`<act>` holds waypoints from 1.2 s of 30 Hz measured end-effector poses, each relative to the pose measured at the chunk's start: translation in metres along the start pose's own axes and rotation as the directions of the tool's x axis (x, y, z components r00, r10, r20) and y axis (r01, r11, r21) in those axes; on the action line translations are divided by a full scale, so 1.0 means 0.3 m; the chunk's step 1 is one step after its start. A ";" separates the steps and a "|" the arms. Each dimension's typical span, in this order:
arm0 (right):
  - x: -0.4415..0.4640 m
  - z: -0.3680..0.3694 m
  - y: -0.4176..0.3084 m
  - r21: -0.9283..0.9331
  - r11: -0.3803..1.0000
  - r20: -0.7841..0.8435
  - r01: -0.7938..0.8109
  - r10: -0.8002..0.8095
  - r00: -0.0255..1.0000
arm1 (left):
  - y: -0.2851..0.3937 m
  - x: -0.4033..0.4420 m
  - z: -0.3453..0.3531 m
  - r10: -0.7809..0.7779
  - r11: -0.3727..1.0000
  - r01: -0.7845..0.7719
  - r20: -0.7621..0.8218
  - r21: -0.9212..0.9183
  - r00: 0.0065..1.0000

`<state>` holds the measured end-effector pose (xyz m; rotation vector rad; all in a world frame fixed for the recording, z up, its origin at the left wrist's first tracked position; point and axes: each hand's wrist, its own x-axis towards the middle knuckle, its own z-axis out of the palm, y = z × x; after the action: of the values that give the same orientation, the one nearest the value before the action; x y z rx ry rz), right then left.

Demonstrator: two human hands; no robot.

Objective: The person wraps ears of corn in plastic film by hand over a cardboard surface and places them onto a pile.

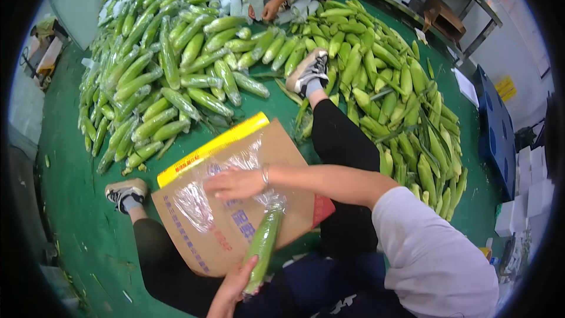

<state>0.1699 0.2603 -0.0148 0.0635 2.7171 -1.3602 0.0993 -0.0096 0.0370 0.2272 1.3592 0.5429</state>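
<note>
My left hand (pixel 238 282) is closed around the lower end of a green ear of corn (pixel 265 237). The corn lies slanted over a flat cardboard box (pixel 294 168) on my lap, its upper end covered with clear plastic film. My right hand (pixel 235 184) reaches across from the right, fingers stretched out flat and holding nothing, over crumpled cling film (pixel 194 205) on the cardboard. Whether its palm touches the film I cannot tell. Along the cardboard's far edge runs a yellow printed strip (pixel 213 148).
Film-wrapped corn (pixel 170 76) is heaped ahead on the left, unwrapped corn (pixel 406 100) on the right. My shoes (pixel 312 70) rest on the green floor (pixel 76 200). A co-worker's hands (pixel 269 9) are at the far side. A blue pallet (pixel 496 129) leans at the right wall.
</note>
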 end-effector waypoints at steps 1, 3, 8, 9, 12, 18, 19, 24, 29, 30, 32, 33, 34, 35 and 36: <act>-0.006 0.020 0.015 -0.039 0.997 -0.087 0.062 -0.065 0.994 | -0.023 -0.025 -0.019 -0.051 0.998 0.051 0.024 0.032 0.998; 0.001 0.046 0.034 -0.003 0.995 -0.113 0.102 -0.101 0.988 | -0.048 -0.100 -0.011 -0.224 0.917 0.163 0.134 0.364 0.965; -0.273 0.065 -0.077 0.562 0.818 -0.295 0.126 0.056 0.954 | -0.108 -0.186 0.078 -0.049 0.946 0.064 -0.055 0.318 0.997; -0.387 0.106 -0.134 0.658 0.748 -0.319 0.088 0.170 0.932 | -0.047 -0.189 0.097 -0.048 0.941 0.099 -0.161 0.323 0.986; -0.569 0.310 -0.253 0.538 0.843 -0.622 -0.014 0.408 0.669 | 0.132 -0.193 0.213 0.304 0.871 -0.219 -0.134 0.439 0.943; -0.492 0.332 -0.333 0.552 -0.401 0.147 0.731 0.910 0.388 | 0.394 -0.049 0.509 0.995 -0.096 -0.810 0.030 0.578 -0.096; -0.466 0.339 -0.347 0.507 -0.512 0.055 0.694 0.822 0.567 | 0.429 0.012 0.542 0.991 -0.047 -0.907 -0.093 0.418 -0.094; -0.560 0.084 -0.182 0.712 -0.407 -0.202 0.572 0.662 0.722 | 0.690 0.358 0.488 0.693 0.671 -0.707 0.151 0.224 0.705; -0.926 -0.339 0.461 0.275 0.730 -0.938 -0.626 0.346 -0.009 | 1.129 0.853 0.270 0.747 0.662 -0.721 -0.267 0.206 0.609; -1.013 -0.385 0.614 0.269 0.498 -0.848 -0.825 0.529 0.043 | 1.231 0.929 0.213 0.743 0.650 -0.742 -0.344 0.165 0.575; -1.110 -0.420 0.786 -0.049 0.164 -0.664 -0.985 0.732 0.155 | 1.446 1.012 0.115 0.741 0.562 -0.827 -0.456 0.017 0.493; -1.123 -0.412 0.791 -0.008 0.087 -0.619 -0.996 0.782 0.073 | 1.568 1.063 0.021 0.788 0.501 -0.865 -0.427 0.025 0.444; -1.134 -0.391 0.787 0.023 0.004 -0.564 -1.000 0.825 -0.010 | 1.661 1.108 -0.054 0.827 0.445 -0.895 -0.396 0.027 0.399; -1.143 -0.370 0.795 0.093 -0.049 -0.570 -0.994 0.816 -0.094 | 1.715 1.089 -0.063 0.819 0.452 -0.891 -0.409 0.030 0.402; -1.154 -0.355 0.797 0.160 -0.102 -0.577 -0.982 0.798 -0.176 | 1.739 1.036 -0.079 0.813 0.453 -0.891 -0.423 0.029 0.399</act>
<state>0.5261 0.4916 -0.1036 2.2286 1.8309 -0.2223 -0.0128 0.5868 0.0034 0.7193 1.4777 1.7044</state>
